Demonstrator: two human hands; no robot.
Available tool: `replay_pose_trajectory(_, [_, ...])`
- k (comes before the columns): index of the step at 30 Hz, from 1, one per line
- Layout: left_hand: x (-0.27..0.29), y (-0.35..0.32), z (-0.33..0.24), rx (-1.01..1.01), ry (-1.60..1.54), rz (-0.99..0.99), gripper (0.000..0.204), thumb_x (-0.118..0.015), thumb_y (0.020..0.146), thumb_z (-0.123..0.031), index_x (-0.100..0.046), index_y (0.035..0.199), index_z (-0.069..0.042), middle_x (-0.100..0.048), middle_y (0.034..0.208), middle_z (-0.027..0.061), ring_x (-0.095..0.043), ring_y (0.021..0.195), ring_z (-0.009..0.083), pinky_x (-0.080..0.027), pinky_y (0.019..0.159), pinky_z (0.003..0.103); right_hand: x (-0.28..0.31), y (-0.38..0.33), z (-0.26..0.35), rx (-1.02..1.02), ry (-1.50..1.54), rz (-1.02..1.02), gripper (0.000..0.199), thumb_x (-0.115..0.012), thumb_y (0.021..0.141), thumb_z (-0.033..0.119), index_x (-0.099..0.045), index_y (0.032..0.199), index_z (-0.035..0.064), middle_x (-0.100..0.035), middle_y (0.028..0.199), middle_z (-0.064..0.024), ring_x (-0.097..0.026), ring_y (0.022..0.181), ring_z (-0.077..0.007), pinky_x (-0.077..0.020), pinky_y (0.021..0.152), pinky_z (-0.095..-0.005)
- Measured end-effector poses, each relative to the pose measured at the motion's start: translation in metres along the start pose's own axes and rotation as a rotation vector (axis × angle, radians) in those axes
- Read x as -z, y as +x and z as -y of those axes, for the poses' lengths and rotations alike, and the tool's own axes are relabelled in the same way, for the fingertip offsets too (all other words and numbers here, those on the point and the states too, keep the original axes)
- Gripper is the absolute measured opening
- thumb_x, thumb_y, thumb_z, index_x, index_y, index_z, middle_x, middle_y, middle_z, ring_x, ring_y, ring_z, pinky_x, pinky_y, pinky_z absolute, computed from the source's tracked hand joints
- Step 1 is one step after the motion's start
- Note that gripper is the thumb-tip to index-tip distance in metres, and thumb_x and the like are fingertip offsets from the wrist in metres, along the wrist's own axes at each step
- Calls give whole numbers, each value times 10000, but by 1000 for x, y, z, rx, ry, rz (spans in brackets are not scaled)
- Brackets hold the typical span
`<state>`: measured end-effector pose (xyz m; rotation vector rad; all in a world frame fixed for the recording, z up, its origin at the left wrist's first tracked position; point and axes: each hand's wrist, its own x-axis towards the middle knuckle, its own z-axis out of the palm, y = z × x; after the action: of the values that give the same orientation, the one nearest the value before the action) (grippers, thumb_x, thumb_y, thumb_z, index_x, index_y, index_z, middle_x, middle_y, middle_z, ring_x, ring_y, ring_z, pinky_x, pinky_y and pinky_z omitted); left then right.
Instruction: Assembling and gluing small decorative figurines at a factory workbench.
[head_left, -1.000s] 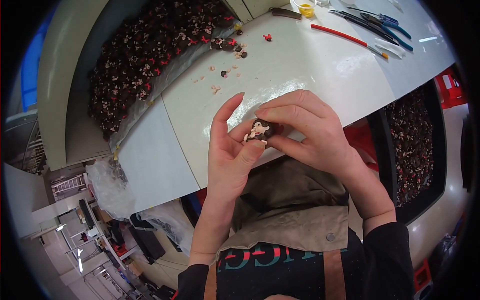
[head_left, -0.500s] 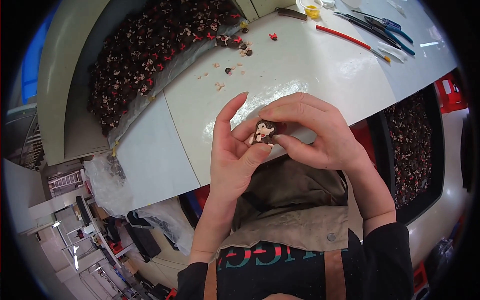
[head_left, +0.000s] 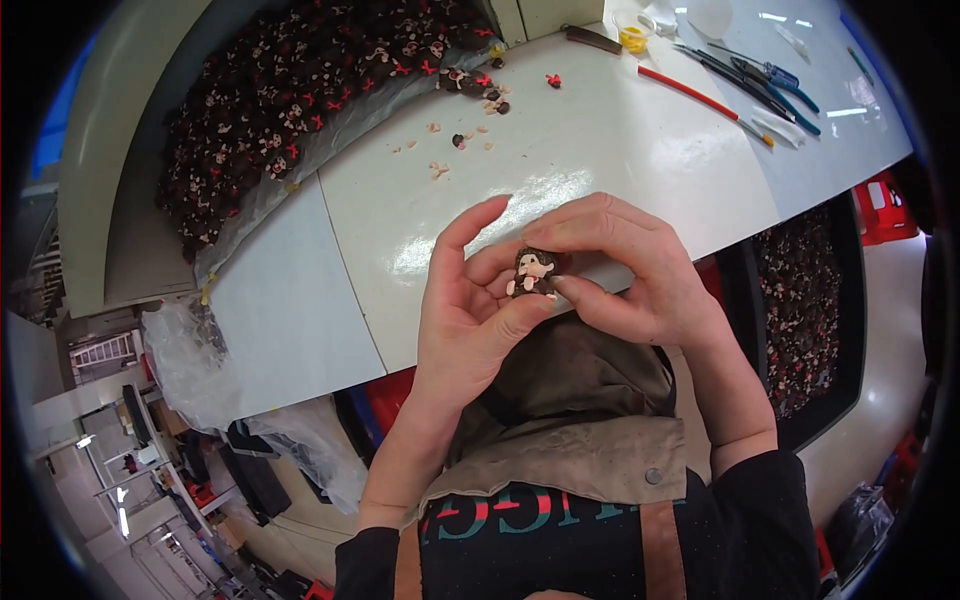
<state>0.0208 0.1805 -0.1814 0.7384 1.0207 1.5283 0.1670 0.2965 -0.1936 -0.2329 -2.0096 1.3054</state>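
A small figurine (head_left: 534,272) with a pale face, dark brown hair and body, and pale limbs is held between both hands above the table's near edge. My left hand (head_left: 460,310) supports it, with the thumb at its lower front and the index finger raised away from it. From the other side, my right hand (head_left: 640,265) grips it with the fingers over its head and the thumb against its side. Something red shows behind the figurine's head, partly hidden by the fingers.
A heap of similar brown figurines (head_left: 300,110) lies on plastic at the far left. Small pale pieces (head_left: 438,170) and a red bow-like piece (head_left: 553,80) lie on the white table (head_left: 590,140). Pliers (head_left: 785,85) and a red brush (head_left: 695,98) are far right; a filled black crate (head_left: 845,330) stands right.
The figurine has turned slightly in my fingers, its face and pale limbs showing more. Both hands keep hold of it. The whole view has shifted a little.
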Motion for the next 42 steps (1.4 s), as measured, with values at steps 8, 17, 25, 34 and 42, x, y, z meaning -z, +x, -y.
replay_pose_trajectory(8, [9,-5,7,-57,-1,26,481,-665,803,50,-406,1197,-47,-543,1102,94,-556,1038,156,-480,903,278,-8,0,3,-51,-25,23,350,-623,700,-26,-612,1046,24,-638,1023,-139,-619,977,-270,-508,838,-344])
replay_pose_trajectory(17, [16,-4,0,-100,63,64,338,-643,825,45,-489,1117,-27,-523,1082,54,-548,1032,121,-471,903,258,-13,8,2,-7,-129,27,332,-629,694,-15,-614,1024,12,-646,1019,-137,-621,956,-266,-500,827,-352])
replay_pose_trajectory(25, [14,-13,-1,-72,234,-55,303,-638,801,62,-512,1065,-19,-559,1016,53,-562,947,120,-475,832,256,-8,6,8,-31,-104,86,300,-644,754,57,-626,1053,53,-644,1047,-74,-598,975,-263,-458,856,-366])
replay_pose_trajectory(34, [5,-12,-1,-86,121,-27,295,-654,803,25,-513,1057,-25,-563,997,47,-548,926,114,-447,830,243,-3,3,16,79,-106,21,287,-636,778,94,-594,1060,58,-625,994,-92,-596,937,-273,-459,807,-370])
replay_pose_trajectory(42, [-6,-10,-20,12,4,-65,707,-586,810,80,-213,1392,-74,-584,1090,138,-591,966,159,-488,832,259,-3,9,20,50,-106,62,362,-661,748,25,-594,1103,41,-624,1087,-87,-589,1007,-248,-465,864,-346])
